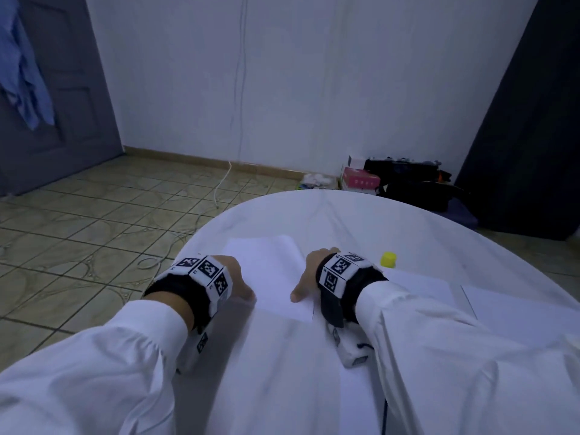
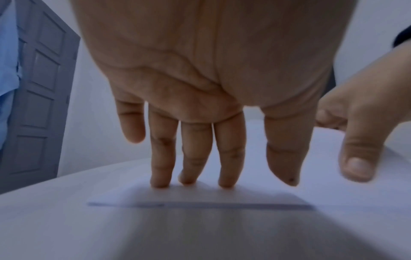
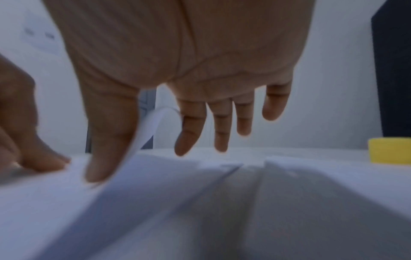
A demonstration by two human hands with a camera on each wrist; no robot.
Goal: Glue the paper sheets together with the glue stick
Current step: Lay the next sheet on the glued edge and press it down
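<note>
A: Where's the sheet [image 1: 270, 271]?
B: Flat on the desk [image 1: 345, 215], between the two hands; long axis runs away from the person; more sheets [image 1: 514, 306] lie off to the right.
A: Left hand [image 1: 233, 282]?
B: Fingers [image 2: 161, 181] straight, tips pressing the sheet's left edge; nothing gripped.
A: Right hand [image 1: 309, 276]?
B: Fingers spread and relaxed; thumb [image 3: 98, 168] down at the sheet's right edge, which curls up beside it; can't tell if it's pinching, looks like just touching.
A: Glue stick [image 1: 388, 259]?
B: Yellow cap, upright on the desk, just right of the right wrist and a bit farther out; well apart from the left hand.
A: So who reaches?
B: Right hand's my guess, it's much nearer; left likely keeps the sheet pinned.
</note>
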